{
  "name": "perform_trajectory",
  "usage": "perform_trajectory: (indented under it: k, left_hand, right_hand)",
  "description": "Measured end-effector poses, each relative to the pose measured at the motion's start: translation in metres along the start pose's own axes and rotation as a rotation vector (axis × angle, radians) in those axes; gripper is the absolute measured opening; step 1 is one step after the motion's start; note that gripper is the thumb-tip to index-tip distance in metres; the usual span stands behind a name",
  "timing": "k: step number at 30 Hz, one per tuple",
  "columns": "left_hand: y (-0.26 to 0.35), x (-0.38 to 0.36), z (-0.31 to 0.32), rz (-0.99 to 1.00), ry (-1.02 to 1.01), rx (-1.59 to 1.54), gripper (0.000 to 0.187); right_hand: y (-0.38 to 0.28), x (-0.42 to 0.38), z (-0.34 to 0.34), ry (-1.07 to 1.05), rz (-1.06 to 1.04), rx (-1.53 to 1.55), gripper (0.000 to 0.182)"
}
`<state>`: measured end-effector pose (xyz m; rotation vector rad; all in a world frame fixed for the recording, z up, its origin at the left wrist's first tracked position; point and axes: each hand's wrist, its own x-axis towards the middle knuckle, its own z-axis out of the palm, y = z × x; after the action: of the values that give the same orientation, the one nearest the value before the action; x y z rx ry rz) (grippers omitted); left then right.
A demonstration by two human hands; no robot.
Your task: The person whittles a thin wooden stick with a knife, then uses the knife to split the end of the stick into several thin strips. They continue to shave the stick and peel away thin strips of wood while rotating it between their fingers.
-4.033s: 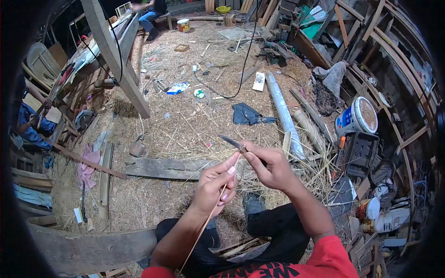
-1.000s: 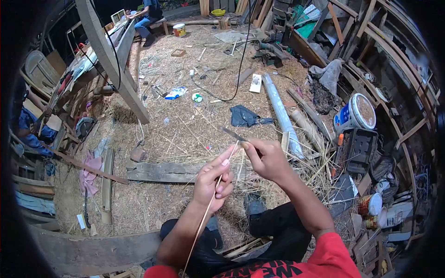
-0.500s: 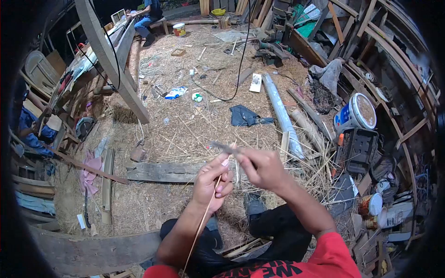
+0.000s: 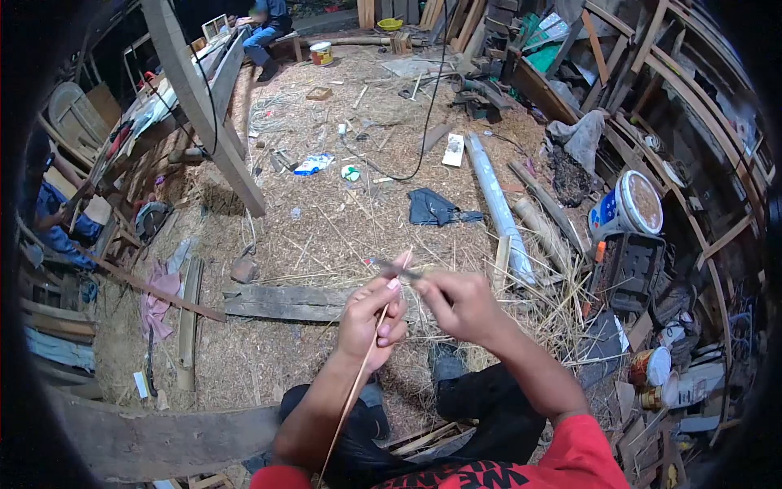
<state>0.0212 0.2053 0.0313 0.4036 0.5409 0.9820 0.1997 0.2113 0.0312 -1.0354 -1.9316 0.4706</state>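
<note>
My left hand [image 4: 373,319] is closed round a long thin strip [image 4: 352,398], which runs down past my forearm to the bottom edge. The top of the strip sticks up above my left fingertips. My right hand [image 4: 456,303] grips a small knife [image 4: 391,267], its dark blade pointing left across the strip's upper end, close to my left thumb and forefinger. The knife's handle is mostly hidden in my right fingers.
A weathered plank [image 4: 285,303] lies beyond my hands, with a grey pole [image 4: 498,208] behind to the right. Loose straw [image 4: 562,318] and a white-blue bucket [image 4: 639,202] are at the right. A slanted post [image 4: 204,106] stands left. Two people sit farther off, at the left and upper left.
The view has shifted slightly, moving the background a little to the right. Both hands keep their grips, and the knife has moved slightly down and right against the strip.
</note>
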Motion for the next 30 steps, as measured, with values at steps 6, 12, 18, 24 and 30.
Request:
perform_trajectory:
  k: [6,12,18,24,30]
  left_hand:
    - [-0.002,0.002,-0.003,0.009,-0.021,-0.072,0.051]
    - [-0.002,0.003,-0.011,0.049,-0.081,0.017,0.052]
    - [0.013,0.027,-0.028,0.159,0.035,0.184,0.040]
    - [0.028,0.050,-0.045,0.240,0.184,0.211,0.033]
    - [0.046,0.070,-0.054,0.434,0.235,0.159,0.027]
  right_hand:
    - [0.011,0.003,0.005,-0.050,0.037,-0.029,0.016]
    - [0.068,0.014,-0.004,0.030,0.439,0.079,0.034]
    - [0.051,0.020,0.001,-0.247,0.577,0.401,0.064]
    - [0.128,0.002,0.023,-0.109,0.495,-0.485,0.082]
    - [0.078,0.000,-0.007,-0.108,0.775,0.494,0.052]
